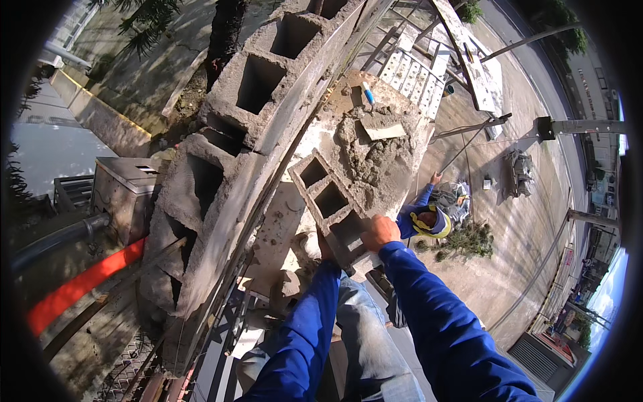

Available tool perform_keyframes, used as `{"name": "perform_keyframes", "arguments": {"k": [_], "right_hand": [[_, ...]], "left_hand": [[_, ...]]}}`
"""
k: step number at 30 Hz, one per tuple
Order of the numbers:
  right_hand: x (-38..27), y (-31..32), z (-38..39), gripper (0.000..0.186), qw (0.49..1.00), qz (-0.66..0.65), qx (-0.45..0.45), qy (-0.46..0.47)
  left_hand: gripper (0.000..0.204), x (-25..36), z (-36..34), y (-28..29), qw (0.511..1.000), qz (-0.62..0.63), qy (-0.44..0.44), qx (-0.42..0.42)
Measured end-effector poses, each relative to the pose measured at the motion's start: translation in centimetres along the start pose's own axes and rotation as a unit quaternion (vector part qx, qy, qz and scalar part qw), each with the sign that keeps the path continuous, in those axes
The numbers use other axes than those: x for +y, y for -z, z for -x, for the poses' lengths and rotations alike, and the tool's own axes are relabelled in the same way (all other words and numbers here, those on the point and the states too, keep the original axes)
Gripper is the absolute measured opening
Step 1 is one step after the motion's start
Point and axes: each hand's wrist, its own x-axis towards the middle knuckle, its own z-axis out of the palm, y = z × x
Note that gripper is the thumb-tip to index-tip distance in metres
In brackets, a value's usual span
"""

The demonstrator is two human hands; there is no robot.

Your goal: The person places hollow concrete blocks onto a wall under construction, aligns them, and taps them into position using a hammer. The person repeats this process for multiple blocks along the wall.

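Both my hands are on a grey hollow concrete block [320, 189], tilted in front of me with its cavities facing up. My right hand [380, 233] is closed over its near right edge. My left hand [326, 249] grips its left side, in deep shadow with most fingers hidden. Just beyond the block, a heap of wet mortar [365, 161] lies on a board [402, 100]. A pale flat piece [384, 131] rests on the mortar, and a blue-handled tool [368, 93] lies at its far side.
A wall of hollow blocks [268, 124] runs along my left, its cavities open on top. An orange-red tube [87, 285] leans toward it. Below on the right, a person in a yellow-and-blue hat [429, 221] holds a long pole [462, 153]. Scaffold planks [469, 57] stretch beyond the board.
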Motion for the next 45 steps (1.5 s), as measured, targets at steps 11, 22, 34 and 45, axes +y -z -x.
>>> {"name": "perform_keyframes", "arguments": {"k": [11, 22, 34, 45], "right_hand": [[10.6, -13.3, -4.4, 0.034, 0.988, -0.132, 0.055, 0.05], [21.1, -23.6, -7.5, 0.047, 0.985, -0.141, 0.095, 0.015], [1.6, -11.3, 2.1, 0.034, 0.971, -0.096, 0.097, 0.196], [-37.1, 5.0, 35.0, 0.041, 0.635, -0.309, -0.182, 0.684]], "left_hand": [[0.071, -6.1, -8.1, 12.9, 0.965, -0.183, -0.037, 0.186], [0.051, 7.1, 8.6, 4.2, 0.873, -0.449, 0.061, 0.183], [0.017, 21.0, 40.8, -13.7, 0.735, -0.255, -0.351, 0.521], [0.043, 32.9, 53.4, -11.6, 0.629, -0.342, -0.501, 0.487]]}}
